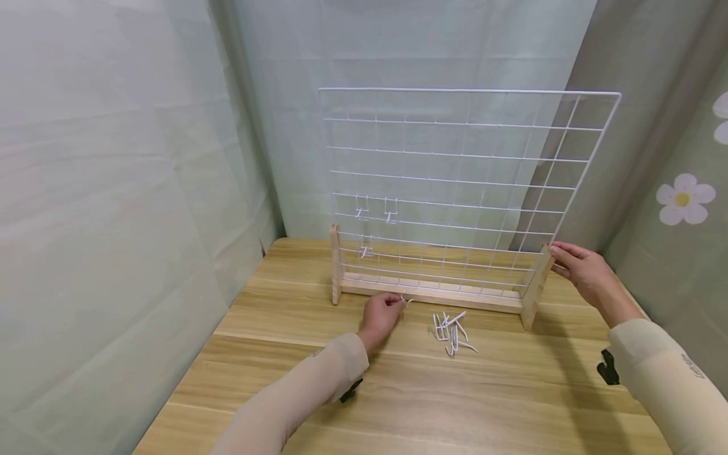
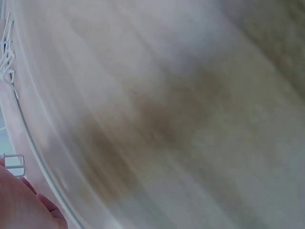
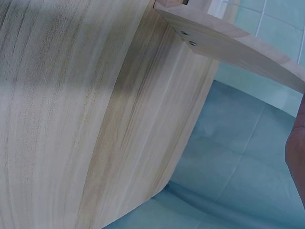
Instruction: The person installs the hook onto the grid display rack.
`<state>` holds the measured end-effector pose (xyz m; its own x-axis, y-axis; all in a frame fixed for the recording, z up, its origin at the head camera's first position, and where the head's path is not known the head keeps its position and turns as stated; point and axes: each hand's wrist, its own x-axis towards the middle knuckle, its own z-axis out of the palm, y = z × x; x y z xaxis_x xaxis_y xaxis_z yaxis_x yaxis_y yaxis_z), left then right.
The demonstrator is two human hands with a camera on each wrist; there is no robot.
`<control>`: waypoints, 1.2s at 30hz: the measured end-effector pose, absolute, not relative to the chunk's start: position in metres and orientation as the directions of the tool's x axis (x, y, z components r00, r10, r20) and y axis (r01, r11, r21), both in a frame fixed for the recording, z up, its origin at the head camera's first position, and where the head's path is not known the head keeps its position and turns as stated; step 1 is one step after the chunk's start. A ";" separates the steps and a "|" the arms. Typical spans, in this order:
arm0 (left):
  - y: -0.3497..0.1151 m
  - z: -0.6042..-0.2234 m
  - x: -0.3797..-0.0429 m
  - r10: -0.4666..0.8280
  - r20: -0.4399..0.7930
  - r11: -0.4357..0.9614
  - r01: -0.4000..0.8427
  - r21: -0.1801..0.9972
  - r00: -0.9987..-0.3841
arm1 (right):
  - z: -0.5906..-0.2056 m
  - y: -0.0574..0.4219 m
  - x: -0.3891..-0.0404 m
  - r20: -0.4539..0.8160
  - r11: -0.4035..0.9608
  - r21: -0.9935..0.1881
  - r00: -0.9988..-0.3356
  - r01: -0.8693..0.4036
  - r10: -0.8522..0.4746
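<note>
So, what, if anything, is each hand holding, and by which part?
The left hand pinches a white wire hook, its gripped part hidden; the right hand grips a flat, pale wooden side post near its top.

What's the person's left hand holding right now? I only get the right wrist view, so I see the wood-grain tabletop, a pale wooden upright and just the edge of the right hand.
Observer: The left hand pinches a small white wire hook.
Operator: Okay, any loose ones nearby?
Observer: Yes, a small pile of white wire hooks lies on the wood-grain tabletop.
Operator: And how many are hung up?
Observer: I count three hung hooks, all on the left part of the white rectangular wire grid panel.
</note>
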<state>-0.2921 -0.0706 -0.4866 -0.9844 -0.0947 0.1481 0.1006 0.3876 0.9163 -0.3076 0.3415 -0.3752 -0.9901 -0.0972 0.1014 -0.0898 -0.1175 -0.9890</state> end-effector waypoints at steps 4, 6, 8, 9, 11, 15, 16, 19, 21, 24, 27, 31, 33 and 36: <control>-0.071 -0.482 -0.292 -0.101 0.131 0.382 0.083 0.920 -0.986 | -0.375 0.341 -0.307 0.100 -0.106 -0.990 -0.991 -0.090 -0.093; -0.071 -0.480 -0.292 -0.105 0.124 0.379 0.076 0.922 -0.987 | -0.375 0.341 -0.307 0.096 -0.094 -0.992 -0.991 -0.088 -0.091; -0.071 -0.478 -0.293 -0.111 0.120 0.377 0.070 0.924 -0.987 | -0.375 0.341 -0.306 0.095 -0.086 -0.992 -0.992 -0.087 -0.088; -0.071 -0.478 -0.294 -0.115 0.125 0.379 0.073 0.923 -0.985 | -0.375 0.341 -0.306 0.095 -0.084 -0.993 -0.992 -0.088 -0.088; -0.072 -0.476 -0.296 -0.121 0.139 0.379 0.083 0.922 -0.983 | -0.375 0.341 -0.306 0.099 -0.085 -0.992 -0.991 -0.091 -0.089; -0.073 -0.473 -0.298 -0.138 0.176 0.380 0.113 0.918 -0.975 | -0.376 0.341 -0.306 0.111 -0.105 -0.989 -0.989 -0.101 -0.095; -0.073 -0.471 -0.298 -0.140 0.179 0.377 0.115 0.919 -0.974 | -0.376 0.341 -0.306 0.114 -0.111 -0.989 -0.989 -0.103 -0.096; -0.075 -0.465 -0.298 -0.150 0.193 0.384 0.123 0.915 -0.970 | -0.376 0.341 -0.306 0.117 -0.116 -0.988 -0.988 -0.105 -0.098; -0.075 -0.461 -0.298 -0.159 0.201 0.392 0.125 0.911 -0.967 | -0.375 0.341 -0.306 0.117 -0.118 -0.988 -0.988 -0.105 -0.100; -0.076 -0.456 -0.299 -0.180 0.219 0.398 0.133 0.908 -0.959 | -0.375 0.341 -0.306 0.111 -0.111 -0.989 -0.989 -0.099 -0.099; -0.076 -0.452 -0.299 -0.212 0.236 0.405 0.135 0.904 -0.948 | -0.375 0.340 -0.305 0.104 -0.104 -0.990 -0.990 -0.095 -0.093; -0.074 -0.446 -0.300 -0.263 0.276 0.397 0.157 0.904 -0.925 | -0.375 0.340 -0.305 0.100 -0.095 -0.991 -0.991 -0.092 -0.088; -0.073 -0.443 -0.301 -0.293 0.302 0.392 0.174 0.904 -0.907 | -0.375 0.340 -0.305 0.099 -0.099 -0.991 -0.991 -0.091 -0.089; -0.071 -0.439 -0.303 -0.338 0.312 0.386 0.171 0.907 -0.888 | -0.374 0.340 -0.305 0.103 -0.104 -0.990 -0.990 -0.093 -0.093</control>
<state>-0.3035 -0.0711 -0.4393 -0.8879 -0.3383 0.3118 0.1715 0.3856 0.9066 -0.3051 0.3402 -0.3744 -0.9904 -0.0925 0.1025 -0.0928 -0.1039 -0.9902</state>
